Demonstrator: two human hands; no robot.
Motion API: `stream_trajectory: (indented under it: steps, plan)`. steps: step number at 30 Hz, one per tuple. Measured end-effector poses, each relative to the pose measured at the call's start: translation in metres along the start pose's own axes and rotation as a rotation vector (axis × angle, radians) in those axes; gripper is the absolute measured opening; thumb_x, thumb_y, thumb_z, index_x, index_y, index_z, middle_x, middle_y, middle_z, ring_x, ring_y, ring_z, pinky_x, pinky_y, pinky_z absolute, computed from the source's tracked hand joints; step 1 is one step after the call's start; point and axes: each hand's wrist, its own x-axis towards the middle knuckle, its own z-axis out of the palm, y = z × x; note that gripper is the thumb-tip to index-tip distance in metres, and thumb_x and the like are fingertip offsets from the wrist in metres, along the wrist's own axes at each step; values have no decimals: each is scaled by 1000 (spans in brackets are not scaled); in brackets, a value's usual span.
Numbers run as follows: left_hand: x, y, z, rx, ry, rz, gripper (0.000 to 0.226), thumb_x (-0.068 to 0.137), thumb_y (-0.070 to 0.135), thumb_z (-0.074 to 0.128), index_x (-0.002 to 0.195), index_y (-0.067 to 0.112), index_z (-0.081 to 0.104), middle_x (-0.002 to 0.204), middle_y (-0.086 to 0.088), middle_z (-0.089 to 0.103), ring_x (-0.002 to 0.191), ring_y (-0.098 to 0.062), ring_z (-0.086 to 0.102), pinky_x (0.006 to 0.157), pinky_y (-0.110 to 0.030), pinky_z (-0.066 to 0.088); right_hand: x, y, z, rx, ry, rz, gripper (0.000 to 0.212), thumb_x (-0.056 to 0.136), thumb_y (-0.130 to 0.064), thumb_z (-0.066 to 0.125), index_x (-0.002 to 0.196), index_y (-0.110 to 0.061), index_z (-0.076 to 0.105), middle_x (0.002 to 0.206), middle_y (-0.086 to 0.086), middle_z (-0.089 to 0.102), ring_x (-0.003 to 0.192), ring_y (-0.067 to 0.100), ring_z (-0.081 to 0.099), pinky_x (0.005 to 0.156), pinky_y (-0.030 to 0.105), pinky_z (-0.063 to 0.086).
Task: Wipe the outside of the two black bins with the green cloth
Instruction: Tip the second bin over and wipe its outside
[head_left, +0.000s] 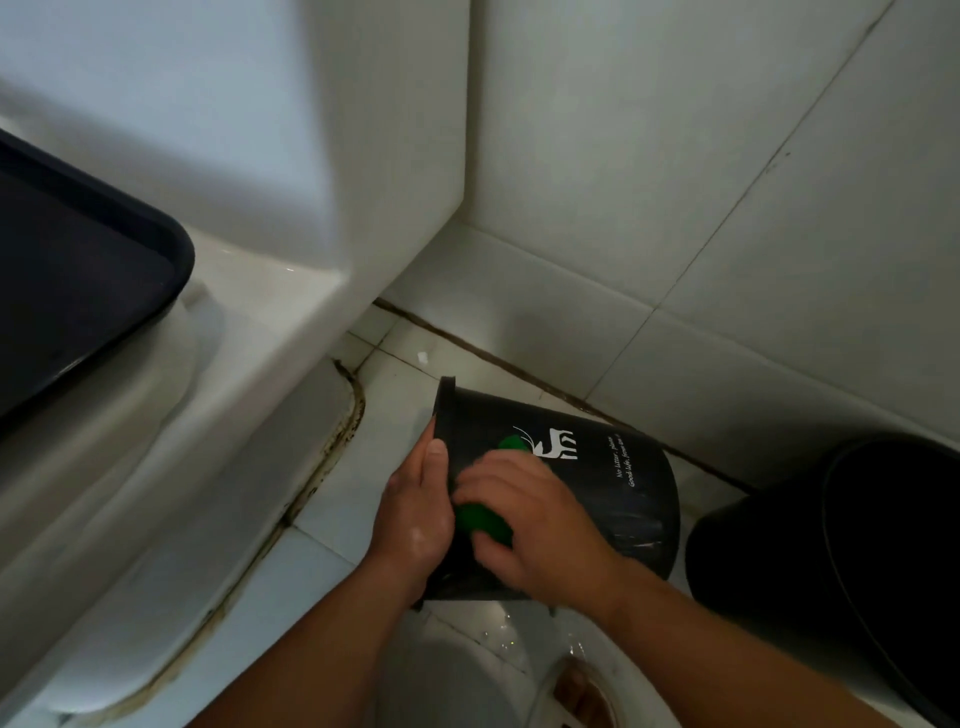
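A small black bin (613, 483) with a white deer print lies tipped on its side over the tiled floor, its rim toward the left. My left hand (415, 514) grips that rim and holds the bin steady. My right hand (530, 519) presses the green cloth (483, 517) flat against the bin's outer wall; only patches of the cloth show between my fingers. A second, larger black bin (841, 540) stands upright at the right, close to the wall.
A white toilet (218, 374) with a dark seat lid (78, 280) fills the left. White tiled wall (675, 208) runs behind the bins. The floor tiles (363, 467) look wet, with grimy grout along the toilet base. A floor drain (582, 691) sits near the bottom.
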Motion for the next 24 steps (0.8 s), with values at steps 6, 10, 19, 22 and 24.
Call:
stream_trajectory:
  steps: [6, 10, 19, 22, 24]
  plan:
    - [-11, 0, 3, 8, 47, 7, 41, 111, 44, 22, 139, 46, 51, 104, 2, 67, 94, -11, 63, 73, -28, 47, 40, 4, 8, -136, 241, 551, 41, 95, -43, 51, 132, -28, 59, 128, -6, 57, 121, 12, 46, 108, 42, 40]
    - [-12, 3, 2, 16, 69, 15, 41, 112, 41, 22, 130, 46, 59, 107, 5, 70, 100, -12, 65, 81, -31, 49, 10, -29, 32, -206, 200, 353, 45, 99, -46, 45, 139, -28, 50, 138, -3, 49, 132, 16, 42, 116, 48, 31]
    - [-5, 1, 4, 18, 54, 35, 45, 110, 46, 21, 144, 41, 51, 114, 0, 62, 102, -13, 60, 71, -20, 46, -59, 73, -29, -268, 438, 792, 45, 92, -52, 50, 126, -25, 62, 118, -1, 65, 111, 19, 55, 102, 48, 43]
    - [-7, 2, 6, 21, 64, 41, 45, 111, 43, 20, 143, 39, 51, 115, -1, 62, 99, -9, 58, 70, -16, 43, -55, 67, -27, -257, 575, 901, 38, 90, -44, 56, 119, -21, 66, 111, 2, 66, 107, 24, 57, 97, 44, 45]
    - [-6, 0, 8, 35, 70, 45, 47, 111, 44, 19, 146, 38, 50, 115, -3, 63, 99, -10, 60, 70, -18, 45, -32, 39, -4, -252, 601, 836, 40, 89, -47, 54, 117, -21, 66, 112, 0, 65, 109, 23, 57, 99, 42, 43]
